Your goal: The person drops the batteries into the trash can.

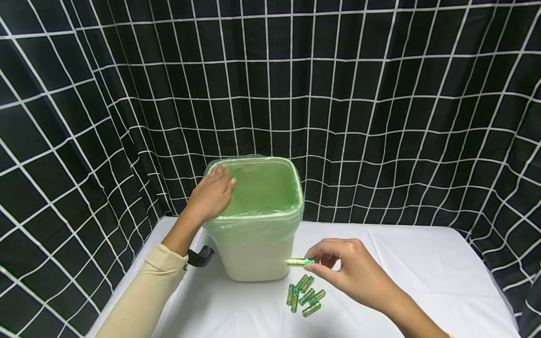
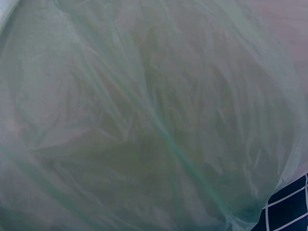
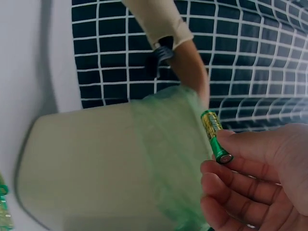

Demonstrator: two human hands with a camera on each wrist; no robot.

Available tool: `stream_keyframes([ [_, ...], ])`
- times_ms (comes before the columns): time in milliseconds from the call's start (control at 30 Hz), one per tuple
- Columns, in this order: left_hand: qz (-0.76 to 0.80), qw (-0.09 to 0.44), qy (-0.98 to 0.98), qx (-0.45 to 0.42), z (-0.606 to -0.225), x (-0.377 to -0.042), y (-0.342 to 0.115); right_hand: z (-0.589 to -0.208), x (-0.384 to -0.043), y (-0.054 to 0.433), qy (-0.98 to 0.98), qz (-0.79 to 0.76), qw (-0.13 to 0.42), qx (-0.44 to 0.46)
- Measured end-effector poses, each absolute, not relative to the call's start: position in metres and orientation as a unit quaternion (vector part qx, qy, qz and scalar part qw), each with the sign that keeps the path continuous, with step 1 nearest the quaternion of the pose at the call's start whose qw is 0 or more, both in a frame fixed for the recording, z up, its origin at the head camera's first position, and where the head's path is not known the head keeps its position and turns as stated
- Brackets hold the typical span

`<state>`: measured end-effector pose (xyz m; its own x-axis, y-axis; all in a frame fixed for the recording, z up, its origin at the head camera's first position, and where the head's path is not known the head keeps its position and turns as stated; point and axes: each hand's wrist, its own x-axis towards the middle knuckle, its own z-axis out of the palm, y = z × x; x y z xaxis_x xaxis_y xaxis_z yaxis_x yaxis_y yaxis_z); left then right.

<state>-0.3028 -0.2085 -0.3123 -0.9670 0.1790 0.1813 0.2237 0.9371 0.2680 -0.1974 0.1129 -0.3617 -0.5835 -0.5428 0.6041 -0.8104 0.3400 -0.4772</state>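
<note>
Battery (image 1: 299,262): small cylinder, yellow-gold w/ dark print & green end, pinched btwn thumb & fingers of R hand (image 1: 348,267), approx. level in head view, near bin's lower R side. More batteries (image 1: 306,296), same colors, lie loose in a cluster by bin's front R corner. Bin (image 1: 258,264): off-white, upright, lined w/ thin green bag (image 1: 253,230) folded over rim; L hand (image 1: 212,195) on L rim.

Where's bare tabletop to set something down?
Bare tabletop: right of the right hand, toward the curtain. Also in front of the bin, between the left sleeve and the loose batteries. Crowded: near the bin's front-right corner, with batteries and right hand close together.
</note>
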Motion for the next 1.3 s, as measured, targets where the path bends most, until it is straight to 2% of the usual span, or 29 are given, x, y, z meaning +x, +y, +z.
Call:
stream_keyframes([
  [767,-0.144,0.083,-0.981,-0.104,-0.312,-0.302,-0.209,-0.274,-0.220,0.071,-0.798,0.373,0.188,0.434],
  [1300,-0.140,0.078,-0.982,-0.102,-0.313,-0.303,-0.210,-0.258,-0.264,0.048,-0.809,0.373,0.188,0.414],
])
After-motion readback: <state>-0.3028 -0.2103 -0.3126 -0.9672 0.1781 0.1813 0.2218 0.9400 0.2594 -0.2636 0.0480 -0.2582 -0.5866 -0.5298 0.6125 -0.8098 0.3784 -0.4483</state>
